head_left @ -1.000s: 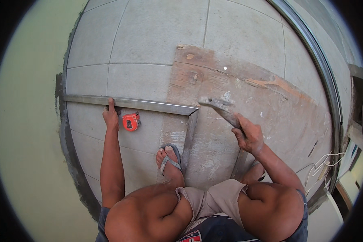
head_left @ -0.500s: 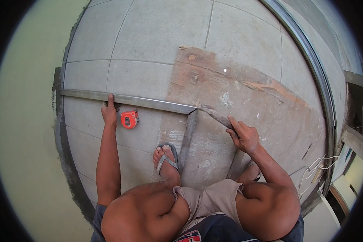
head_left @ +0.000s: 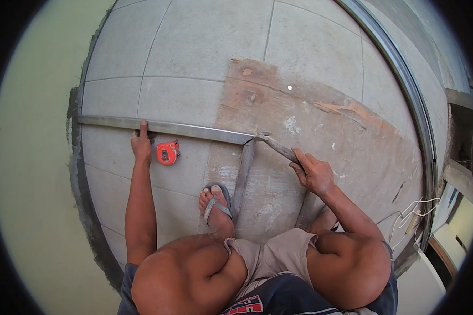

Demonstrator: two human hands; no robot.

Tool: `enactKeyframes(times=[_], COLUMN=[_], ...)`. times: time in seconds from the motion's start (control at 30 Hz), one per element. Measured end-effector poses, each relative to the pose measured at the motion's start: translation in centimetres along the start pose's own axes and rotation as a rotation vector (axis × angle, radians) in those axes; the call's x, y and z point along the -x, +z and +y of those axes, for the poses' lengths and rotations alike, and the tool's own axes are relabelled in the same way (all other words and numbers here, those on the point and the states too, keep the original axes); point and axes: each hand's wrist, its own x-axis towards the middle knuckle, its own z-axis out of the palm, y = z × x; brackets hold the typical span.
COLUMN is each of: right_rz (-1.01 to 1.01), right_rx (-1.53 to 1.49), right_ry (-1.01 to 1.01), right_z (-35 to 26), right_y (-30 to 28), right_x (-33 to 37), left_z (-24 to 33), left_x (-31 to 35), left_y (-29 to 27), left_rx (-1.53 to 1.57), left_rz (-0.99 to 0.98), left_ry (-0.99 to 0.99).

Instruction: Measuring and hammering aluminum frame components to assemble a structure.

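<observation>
A long grey metal bar point(head_left: 194, 131) lies across the floor, its left end by the wall. My left hand point(head_left: 142, 143) is closed on it, thumb on top. Its slanted right end meets a second bar point(head_left: 243, 176), which runs toward me beside my left foot; a dark gap shows at the corner. In my right hand point(head_left: 316, 176) is a worn grey stick-like tool point(head_left: 281, 149), whose exact kind I cannot make out. The tool's far end is at the corner of the bars. An orange-red tape measure point(head_left: 167, 153) lies just right of my left hand.
A stained brown wooden board point(head_left: 299, 126) lies on the grey tiles point(head_left: 194, 47). Another bar point(head_left: 306, 211) is near my right foot. A metal track point(head_left: 404, 68) curves along the right. White cables point(head_left: 412, 212) lie beside it. The pale green wall point(head_left: 31, 157) stands at left.
The whole view has shifted slightly. My right hand and the tool sit a touch farther left, the tool's tip still at the corner; my left hand stays on the bar.
</observation>
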Motion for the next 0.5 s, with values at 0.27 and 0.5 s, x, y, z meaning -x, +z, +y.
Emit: enactKeyframes(times=[0.27, 0.5], right_rz=[-0.036, -0.173], right_rx=[-0.563, -0.532], right_ry=[0.452, 0.481], right_z=[-1.3, -1.7], right_y=[0.3, 4.0], right_x=[1.6, 3.0], left_z=[-0.1, 0.0], left_x=[-0.7, 0.0], left_y=[-0.9, 0.7], left_rx=[-0.014, 0.016], left_rz=[-0.098, -0.076], left_ry=[-0.056, 0.011])
